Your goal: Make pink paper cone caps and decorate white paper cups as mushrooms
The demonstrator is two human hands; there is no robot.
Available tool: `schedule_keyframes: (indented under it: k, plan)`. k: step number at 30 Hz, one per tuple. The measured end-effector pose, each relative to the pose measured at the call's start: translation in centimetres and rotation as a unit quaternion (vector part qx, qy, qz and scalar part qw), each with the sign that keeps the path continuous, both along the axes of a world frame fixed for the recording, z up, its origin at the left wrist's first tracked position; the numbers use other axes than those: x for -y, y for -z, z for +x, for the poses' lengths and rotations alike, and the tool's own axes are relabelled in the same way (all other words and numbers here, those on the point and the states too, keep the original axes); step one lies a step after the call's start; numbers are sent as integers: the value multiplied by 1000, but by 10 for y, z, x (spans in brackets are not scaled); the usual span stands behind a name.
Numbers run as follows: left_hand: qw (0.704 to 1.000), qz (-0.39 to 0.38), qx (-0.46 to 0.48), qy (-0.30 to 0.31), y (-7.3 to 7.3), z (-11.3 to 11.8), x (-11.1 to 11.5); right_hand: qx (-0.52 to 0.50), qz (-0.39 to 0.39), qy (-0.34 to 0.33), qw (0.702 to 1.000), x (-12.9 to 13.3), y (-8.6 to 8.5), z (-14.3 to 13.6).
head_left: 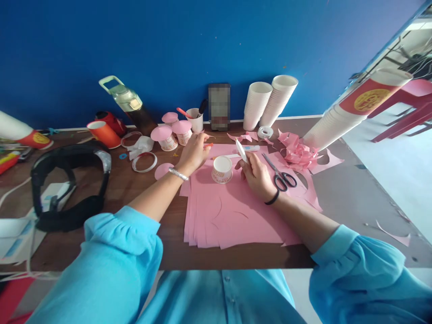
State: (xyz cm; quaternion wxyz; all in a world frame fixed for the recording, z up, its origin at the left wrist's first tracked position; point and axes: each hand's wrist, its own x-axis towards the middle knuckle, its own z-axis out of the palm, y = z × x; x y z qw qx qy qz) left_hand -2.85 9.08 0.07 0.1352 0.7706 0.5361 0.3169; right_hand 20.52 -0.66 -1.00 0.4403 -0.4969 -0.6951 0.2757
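My right hand (258,173) is closed round a slim white tube (241,150), its narrow end pointing up and away from me. Between the fingertips of my left hand (195,155) is a small orange-red piece (209,145) that looks like a cap. An upside-down paper cup (222,169) with a printed pattern stands between my hands on a stack of pink paper sheets (232,225). Black-handled scissors (281,175) lie just right of my right hand. A pink paper disc (164,171) lies by my left wrist.
Small cups with pink cone tops (168,137) stand at the back left, near a phone (219,106) against the blue wall. Stacked white cups (258,103), a tape roll (265,132) and crumpled pink scraps (297,150) sit right. A black headband (70,186) and bottle (130,103) are left.
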Motion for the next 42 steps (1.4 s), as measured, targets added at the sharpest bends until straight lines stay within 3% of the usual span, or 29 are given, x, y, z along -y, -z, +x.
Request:
schedule_keyframes:
  k: [3,8,13,16,19,23,32,42]
  plan:
    - [997,6,-76,26,1,4,-19,-10,-22,2,1000,2,-5,-2]
    - [996,26,-78,44,2,4,-23,-82,-78,-18,993,1,-26,-2]
    - [998,41,12,55,-5,-3,-13,72,-36,-29,996,-18,-44,8]
    - [988,-33,121,86,-6,-3,-10,187,43,-3,981,-36,-39,10]
    - [945,-145,264,125,-2,-1,-9,248,78,23,965,-47,-26,8]
    - [901,-194,366,131,1,-2,-7,287,85,33,954,-46,-10,4]
    - [897,-247,341,139,-3,-2,-3,346,67,35,935,-42,-5,7]
    - [918,-232,285,149,-11,-3,3,416,180,13,891,-43,-9,16]
